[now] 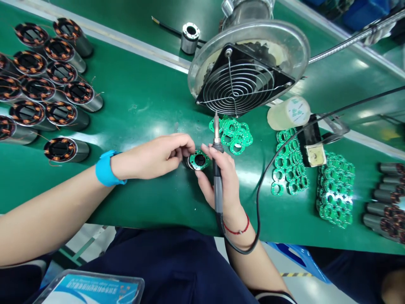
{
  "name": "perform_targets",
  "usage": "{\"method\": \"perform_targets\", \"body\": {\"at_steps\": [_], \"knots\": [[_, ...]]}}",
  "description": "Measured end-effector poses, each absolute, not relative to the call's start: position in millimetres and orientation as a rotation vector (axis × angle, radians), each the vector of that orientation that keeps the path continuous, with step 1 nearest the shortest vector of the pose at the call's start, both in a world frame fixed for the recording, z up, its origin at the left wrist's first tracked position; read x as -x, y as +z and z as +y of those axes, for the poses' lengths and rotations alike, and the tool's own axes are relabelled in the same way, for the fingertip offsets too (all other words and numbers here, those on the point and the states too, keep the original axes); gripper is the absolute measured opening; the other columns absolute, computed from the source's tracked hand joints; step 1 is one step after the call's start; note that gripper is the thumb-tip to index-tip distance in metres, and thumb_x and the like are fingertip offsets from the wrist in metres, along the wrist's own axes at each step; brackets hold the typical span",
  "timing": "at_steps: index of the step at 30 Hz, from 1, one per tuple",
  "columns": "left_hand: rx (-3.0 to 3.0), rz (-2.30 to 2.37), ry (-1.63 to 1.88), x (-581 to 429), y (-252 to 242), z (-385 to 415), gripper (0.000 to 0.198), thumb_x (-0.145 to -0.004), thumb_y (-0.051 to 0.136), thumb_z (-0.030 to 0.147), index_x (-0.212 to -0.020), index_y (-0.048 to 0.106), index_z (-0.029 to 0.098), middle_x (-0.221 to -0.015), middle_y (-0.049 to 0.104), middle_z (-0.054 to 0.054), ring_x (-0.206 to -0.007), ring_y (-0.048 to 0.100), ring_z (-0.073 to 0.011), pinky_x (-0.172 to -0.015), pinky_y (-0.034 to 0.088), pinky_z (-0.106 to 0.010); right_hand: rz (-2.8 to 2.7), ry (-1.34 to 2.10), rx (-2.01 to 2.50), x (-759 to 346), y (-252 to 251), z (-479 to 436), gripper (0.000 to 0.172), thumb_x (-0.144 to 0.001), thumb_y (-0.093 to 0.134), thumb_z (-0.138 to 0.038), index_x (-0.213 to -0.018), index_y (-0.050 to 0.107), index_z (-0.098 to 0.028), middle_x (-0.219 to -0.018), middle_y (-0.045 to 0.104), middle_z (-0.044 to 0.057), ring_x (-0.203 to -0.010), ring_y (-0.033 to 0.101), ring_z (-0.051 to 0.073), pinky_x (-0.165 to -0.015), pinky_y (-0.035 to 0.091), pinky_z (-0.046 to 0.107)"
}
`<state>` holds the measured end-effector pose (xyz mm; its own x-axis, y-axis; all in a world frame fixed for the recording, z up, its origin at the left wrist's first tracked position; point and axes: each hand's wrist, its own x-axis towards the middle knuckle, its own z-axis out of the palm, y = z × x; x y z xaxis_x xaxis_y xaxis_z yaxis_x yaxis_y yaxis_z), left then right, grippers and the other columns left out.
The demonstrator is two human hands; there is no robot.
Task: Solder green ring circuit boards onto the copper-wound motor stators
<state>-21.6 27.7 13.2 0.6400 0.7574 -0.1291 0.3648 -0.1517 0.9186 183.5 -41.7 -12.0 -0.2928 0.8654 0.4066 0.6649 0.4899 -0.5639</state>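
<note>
A motor stator with a green ring-shaped circuit board [200, 159] on its top stands between my two hands. My left hand [155, 156] is at its left side, thumb and fingers curled together in a pinch. A fingertip reaches the board's rim; whatever the pinch holds is hidden. My right hand [223, 179] holds a soldering iron [217, 177], its tip pointing up and away from the board. The thumb and fingertips of that hand also touch the stator's right side. Just beyond lies a loose pile of green ring boards [236, 133].
Wound stators [61, 114] stand in rows at left; others [386, 202] lie far right. A fume extractor fan [236, 82] overhangs the bench. Stacked ring boards [336, 190], a solder roll [288, 113] and an iron stand [313, 139] occupy the right. The iron's black cable [261, 190] loops past my right wrist.
</note>
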Motion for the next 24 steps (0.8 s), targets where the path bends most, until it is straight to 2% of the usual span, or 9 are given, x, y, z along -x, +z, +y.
{"method": "perform_targets", "body": {"at_steps": [6, 10, 13, 17, 20, 24], "knots": [[-1.547, 0.954, 0.401, 16.1, 10.4, 30.8, 0.010, -0.081, 0.060, 0.028, -0.081, 0.059, 0.019, -0.069, 0.060, 0.003, -0.064, 0.055, -0.0112, -0.060, 0.045, -0.023, -2.017, 0.398, 1.159, -181.7, -8.2, -45.3, 0.059, -0.092, 0.057, -0.020, -0.147, 0.036, -0.027, -0.129, 0.071, 0.010, -0.122, 0.064, 0.027, -0.099, 0.054, 0.049], [-1.416, 0.975, 0.433, 8.2, 9.8, 28.1, 0.011, -0.079, 0.060, 0.025, -0.071, 0.055, 0.019, -0.065, 0.060, 0.004, -0.061, 0.056, -0.0102, -0.060, 0.046, -0.022, -2.080, 0.367, 1.095, -176.7, -4.4, -46.6, 0.064, -0.090, 0.058, -0.021, -0.149, 0.034, -0.030, -0.125, 0.073, 0.008, -0.128, 0.060, 0.029, -0.099, 0.053, 0.051], [-1.355, 1.021, 0.411, 8.4, 13.6, 28.2, 0.009, -0.079, 0.061, 0.024, -0.073, 0.058, 0.019, -0.063, 0.061, 0.004, -0.060, 0.056, -0.0105, -0.059, 0.046, -0.023, -2.113, 0.315, 1.172, -175.8, -2.7, -45.9, 0.059, -0.090, 0.058, -0.018, -0.145, 0.041, -0.031, -0.116, 0.076, 0.006, -0.125, 0.061, 0.029, -0.095, 0.053, 0.048], [-1.304, 1.104, 0.340, 9.7, 18.3, 28.3, 0.007, -0.081, 0.058, 0.023, -0.077, 0.062, 0.018, -0.061, 0.061, 0.003, -0.057, 0.056, -0.0115, -0.056, 0.045, -0.023, -2.065, 0.337, 1.187, -176.3, -2.7, -45.0, 0.050, -0.090, 0.056, -0.012, -0.138, 0.050, -0.026, -0.108, 0.079, 0.007, -0.108, 0.069, 0.025, -0.092, 0.054, 0.044], [-1.341, 1.165, 0.378, 8.1, 17.7, 26.1, 0.007, -0.079, 0.054, 0.018, -0.074, 0.059, 0.018, -0.059, 0.059, 0.004, -0.055, 0.055, -0.0109, -0.055, 0.043, -0.023, -1.933, 0.400, 1.135, -176.5, -4.9, -47.0, 0.042, -0.094, 0.054, -0.016, -0.135, 0.054, -0.025, -0.098, 0.081, 0.004, -0.094, 0.074, 0.023, -0.089, 0.056, 0.043], [-1.482, 1.190, 0.448, 6.8, 13.8, 22.0, 0.006, -0.078, 0.053, 0.018, -0.075, 0.058, 0.018, -0.063, 0.060, 0.004, -0.057, 0.053, -0.0104, -0.055, 0.041, -0.023, -1.681, 0.387, 1.138, -181.5, -10.1, -53.7, 0.033, -0.099, 0.052, -0.032, -0.131, 0.060, -0.029, -0.079, 0.076, 0.000, -0.066, 0.072, 0.020, -0.066, 0.057, 0.039]]}}
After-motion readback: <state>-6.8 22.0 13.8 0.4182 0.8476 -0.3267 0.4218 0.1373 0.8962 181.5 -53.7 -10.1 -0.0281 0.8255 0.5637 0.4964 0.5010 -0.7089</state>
